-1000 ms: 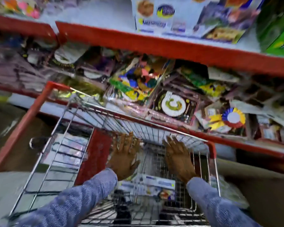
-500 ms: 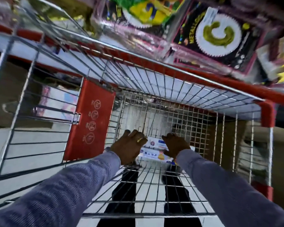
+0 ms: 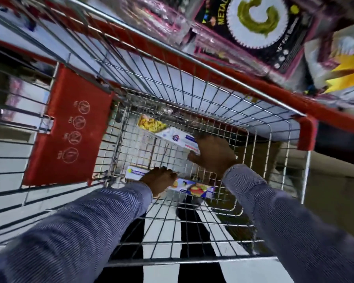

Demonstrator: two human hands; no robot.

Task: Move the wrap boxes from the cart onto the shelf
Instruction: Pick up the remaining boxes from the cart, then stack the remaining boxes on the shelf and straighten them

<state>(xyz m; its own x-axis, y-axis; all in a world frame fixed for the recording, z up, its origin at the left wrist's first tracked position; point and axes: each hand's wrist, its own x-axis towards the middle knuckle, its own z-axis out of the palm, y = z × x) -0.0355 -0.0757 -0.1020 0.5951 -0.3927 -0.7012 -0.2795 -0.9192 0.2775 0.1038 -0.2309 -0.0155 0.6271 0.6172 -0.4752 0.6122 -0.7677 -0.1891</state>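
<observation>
Now my two hands are deep down in the cart. My left hand is curled over the near box, and my fingers fold down on its top edge. This box lies flat on the wire floor, close to me. It sticks out on both sides of my hand. I can't tell if I am lifting it or just pressing on it.

My right hand grips one end of the far box. My fingers wrap around that end. This box is tilted, and its other end points away toward the far wall of the cart. It has a food picture on that end.

Both my arms reach forward and down. My blue sleeves come right to my wrists. A red flap is on the left side of the cart. Past the cart is a shelf full of shiny packs.
</observation>
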